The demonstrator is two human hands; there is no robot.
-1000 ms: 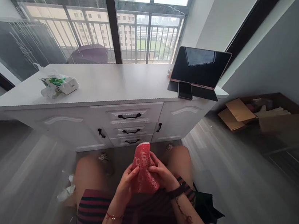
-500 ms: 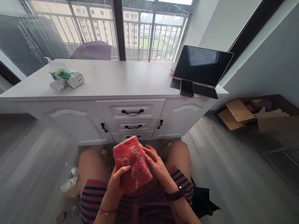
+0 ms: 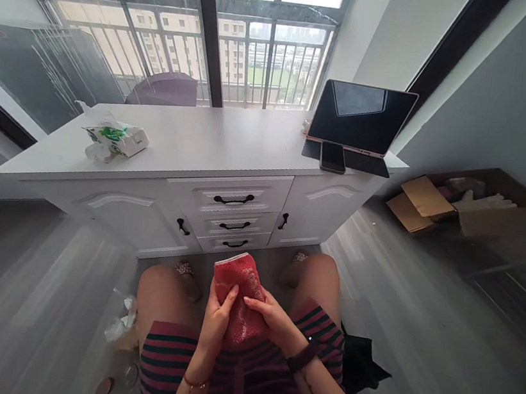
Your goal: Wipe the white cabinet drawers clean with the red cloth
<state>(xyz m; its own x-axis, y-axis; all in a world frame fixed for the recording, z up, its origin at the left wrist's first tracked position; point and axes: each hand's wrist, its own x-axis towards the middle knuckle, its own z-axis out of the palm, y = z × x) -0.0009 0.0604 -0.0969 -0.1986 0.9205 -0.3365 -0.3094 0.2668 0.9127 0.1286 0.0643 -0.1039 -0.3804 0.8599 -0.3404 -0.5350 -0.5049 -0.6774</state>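
A folded red cloth point(image 3: 243, 320), fuzzy like a towel and with a pale pattern, is held above my lap. My left hand point(image 3: 218, 314) grips its left side, thumb across the front and fingers behind. On the right side my right hand point(image 3: 274, 316) grips it too, its thumb pressed on the front face. The cloth bends inward between the two thumbs. A light edge runs along its top. The fingers behind the cloth are hidden.
A white cabinet point(image 3: 192, 142) stands before my knees, bearing a tissue pack point(image 3: 122, 138), a tablet point(image 3: 363, 120) and a phone point(image 3: 333, 158). An open cardboard box point(image 3: 485, 200) sits on the floor at right. Plastic wrapping point(image 3: 123, 321) and a round lid point(image 3: 105, 387) lie at left.
My right hand has closed onto the cloth's right side, where its fingers were outstretched. The cloth has moved slightly right and down, turned more upright, and is now creased between the hands.
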